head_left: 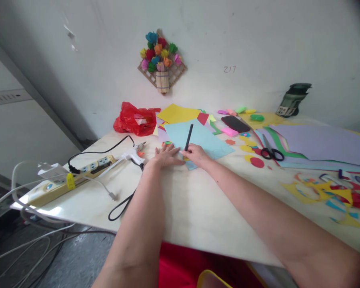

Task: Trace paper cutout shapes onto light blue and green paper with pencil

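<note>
A light blue paper sheet (pixel 210 140) lies at an angle on the table, with a small yellow piece (pixel 186 159) near its front corner. My right hand (pixel 196 155) is closed round a black pen (pixel 189 138), held nearly upright with its lower end at that corner. Flat beside it, my left hand (pixel 167 156) has its fingers spread, and its fingertips touch the paper's left corner. Small coloured strips (pixel 167 143) lie just beyond the left fingers. The pen's tip is hidden by my right hand.
Left are a white glue gun (pixel 132 154) and a power strip (pixel 75 182) with cables. Behind is a red plastic bag (pixel 135 120). To the right lie a phone (pixel 235 124), black scissors (pixel 272 153), paper circles (pixel 257 162), stacked sheets (pixel 324 144) and scraps (pixel 342 196); a bottle (pixel 292 102) stands behind.
</note>
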A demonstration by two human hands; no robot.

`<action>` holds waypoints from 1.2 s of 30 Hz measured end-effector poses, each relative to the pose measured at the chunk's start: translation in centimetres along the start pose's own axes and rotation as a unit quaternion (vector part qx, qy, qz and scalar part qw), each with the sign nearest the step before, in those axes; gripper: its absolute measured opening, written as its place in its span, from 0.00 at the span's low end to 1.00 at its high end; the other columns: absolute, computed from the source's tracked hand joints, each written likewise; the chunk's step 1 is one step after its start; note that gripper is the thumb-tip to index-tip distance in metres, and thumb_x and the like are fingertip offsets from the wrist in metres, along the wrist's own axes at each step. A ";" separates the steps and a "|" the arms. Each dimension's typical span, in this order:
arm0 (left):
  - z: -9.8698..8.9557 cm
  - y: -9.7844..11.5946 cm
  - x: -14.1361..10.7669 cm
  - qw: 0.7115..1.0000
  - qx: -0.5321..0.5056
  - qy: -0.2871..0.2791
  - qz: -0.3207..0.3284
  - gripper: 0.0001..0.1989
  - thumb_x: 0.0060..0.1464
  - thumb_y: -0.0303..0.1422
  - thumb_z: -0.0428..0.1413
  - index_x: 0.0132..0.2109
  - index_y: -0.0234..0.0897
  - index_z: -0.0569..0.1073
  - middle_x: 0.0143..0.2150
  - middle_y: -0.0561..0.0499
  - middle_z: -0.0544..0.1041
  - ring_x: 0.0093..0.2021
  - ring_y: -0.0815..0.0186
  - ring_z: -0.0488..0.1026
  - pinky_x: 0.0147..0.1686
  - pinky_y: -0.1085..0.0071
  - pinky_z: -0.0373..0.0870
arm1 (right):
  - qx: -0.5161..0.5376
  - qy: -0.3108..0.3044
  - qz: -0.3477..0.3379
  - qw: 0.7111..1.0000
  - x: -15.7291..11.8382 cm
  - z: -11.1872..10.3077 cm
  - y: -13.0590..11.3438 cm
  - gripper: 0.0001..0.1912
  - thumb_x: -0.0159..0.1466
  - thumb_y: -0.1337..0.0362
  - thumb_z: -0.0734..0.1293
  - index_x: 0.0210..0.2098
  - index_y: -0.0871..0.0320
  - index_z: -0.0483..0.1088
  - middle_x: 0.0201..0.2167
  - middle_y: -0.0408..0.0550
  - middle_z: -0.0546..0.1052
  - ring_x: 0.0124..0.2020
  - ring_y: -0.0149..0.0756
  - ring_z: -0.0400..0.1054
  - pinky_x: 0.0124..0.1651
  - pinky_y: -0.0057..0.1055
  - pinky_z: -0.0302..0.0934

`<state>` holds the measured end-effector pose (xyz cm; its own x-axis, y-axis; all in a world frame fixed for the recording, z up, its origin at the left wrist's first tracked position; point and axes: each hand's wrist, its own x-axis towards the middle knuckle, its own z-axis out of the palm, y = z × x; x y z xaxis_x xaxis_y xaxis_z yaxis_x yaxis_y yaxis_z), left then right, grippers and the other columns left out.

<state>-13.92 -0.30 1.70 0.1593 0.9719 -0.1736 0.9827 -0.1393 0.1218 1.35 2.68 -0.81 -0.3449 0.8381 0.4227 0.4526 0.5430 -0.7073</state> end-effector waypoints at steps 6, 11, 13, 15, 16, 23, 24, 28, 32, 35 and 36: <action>0.1 -0.1 0.0 1.000 -0.005 0.006 0.005 0.36 0.42 0.54 0.43 0.58 0.52 0.44 0.61 0.55 0.36 0.58 0.53 0.27 0.48 0.44 0.28 | 0.000 -0.004 -0.007 1.000 0.1 0.1 0.1 0.12 0.50 0.59 0.62 0.19 0.61 0.66 0.23 0.42 0.67 0.24 0.25 0.59 0.27 0.23 0.53; 0.1 -0.2 0.1 1.000 -0.008 0.011 0.005 0.35 0.42 0.53 0.44 0.57 0.53 0.44 0.61 0.55 0.36 0.58 0.54 0.27 0.48 0.44 0.28 | 0.001 -0.006 -0.013 1.000 0.2 0.1 0.3 0.11 0.50 0.60 0.63 0.18 0.62 0.66 0.24 0.43 0.67 0.24 0.25 0.60 0.28 0.23 0.53; 0.1 -0.2 0.1 1.000 -0.010 0.012 0.008 0.36 0.41 0.53 0.44 0.57 0.53 0.44 0.61 0.54 0.37 0.58 0.54 0.27 0.48 0.44 0.27 | 0.002 -0.008 -0.007 1.000 0.1 0.0 0.2 0.11 0.50 0.60 0.63 0.19 0.61 0.66 0.24 0.43 0.67 0.24 0.25 0.60 0.28 0.23 0.53; 0.1 -0.2 0.1 1.000 -0.010 0.013 0.008 0.36 0.41 0.54 0.44 0.58 0.53 0.44 0.61 0.54 0.37 0.58 0.54 0.27 0.48 0.44 0.27 | 0.002 -0.011 0.001 1.000 0.1 -0.1 0.0 0.10 0.50 0.60 0.63 0.19 0.61 0.66 0.24 0.42 0.67 0.24 0.25 0.60 0.28 0.23 0.53; 0.1 -0.2 0.1 1.000 -0.010 0.013 0.008 0.37 0.41 0.54 0.44 0.58 0.53 0.44 0.61 0.54 0.37 0.58 0.54 0.27 0.48 0.44 0.27 | 0.001 -0.012 0.004 1.000 0.1 -0.1 -0.1 0.10 0.50 0.60 0.63 0.19 0.61 0.66 0.24 0.42 0.67 0.24 0.25 0.60 0.28 0.23 0.53; 0.0 0.0 0.0 1.000 -0.009 0.008 0.002 0.36 0.41 0.53 0.44 0.58 0.52 0.44 0.61 0.54 0.36 0.58 0.54 0.27 0.48 0.44 0.27 | -0.006 -0.014 -0.002 1.000 0.1 -0.2 -0.2 0.09 0.50 0.62 0.63 0.20 0.61 0.66 0.24 0.43 0.67 0.25 0.25 0.60 0.28 0.23 0.54; 0.1 0.0 0.0 1.000 -0.009 0.009 0.002 0.36 0.41 0.53 0.44 0.58 0.52 0.44 0.61 0.54 0.36 0.58 0.54 0.27 0.48 0.44 0.27 | -0.005 -0.014 -0.002 1.000 0.1 -0.2 -0.2 0.09 0.50 0.62 0.63 0.20 0.61 0.66 0.24 0.43 0.67 0.25 0.25 0.60 0.28 0.23 0.54; 0.1 -0.1 0.1 1.000 -0.011 0.010 0.006 0.37 0.40 0.54 0.45 0.58 0.52 0.44 0.61 0.54 0.36 0.58 0.54 0.27 0.48 0.44 0.27 | 0.002 -0.016 0.004 1.000 0.1 -0.2 -0.1 0.08 0.50 0.63 0.63 0.20 0.61 0.67 0.25 0.44 0.68 0.26 0.26 0.61 0.30 0.23 0.55; 0.2 -0.1 0.1 1.000 -0.013 0.010 0.008 0.38 0.40 0.55 0.44 0.58 0.52 0.44 0.61 0.54 0.37 0.58 0.54 0.27 0.48 0.44 0.27 | 0.000 -0.017 0.006 1.000 0.1 -0.1 -0.1 0.07 0.50 0.63 0.63 0.20 0.61 0.67 0.26 0.44 0.68 0.27 0.26 0.61 0.30 0.23 0.55; 0.2 -0.1 0.1 1.000 -0.009 0.011 0.006 0.38 0.39 0.55 0.44 0.58 0.52 0.44 0.61 0.54 0.37 0.58 0.53 0.27 0.48 0.44 0.27 | 0.002 -0.020 0.010 1.000 0.1 -0.1 -0.1 0.06 0.50 0.64 0.63 0.21 0.61 0.67 0.26 0.44 0.68 0.26 0.26 0.61 0.30 0.23 0.55; 0.2 -0.1 0.1 1.000 -0.009 0.011 0.006 0.38 0.39 0.55 0.44 0.58 0.52 0.44 0.61 0.54 0.37 0.58 0.53 0.27 0.48 0.44 0.27 | 0.004 -0.022 0.011 1.000 0.1 -0.2 -0.1 0.06 0.50 0.64 0.62 0.21 0.61 0.67 0.26 0.44 0.68 0.26 0.26 0.61 0.30 0.23 0.55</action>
<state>-13.95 -0.26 1.53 0.1697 0.9738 -0.1512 0.9788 -0.1487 0.1408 1.40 2.78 -0.62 -0.3700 0.8469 0.3819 0.4546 0.5235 -0.7206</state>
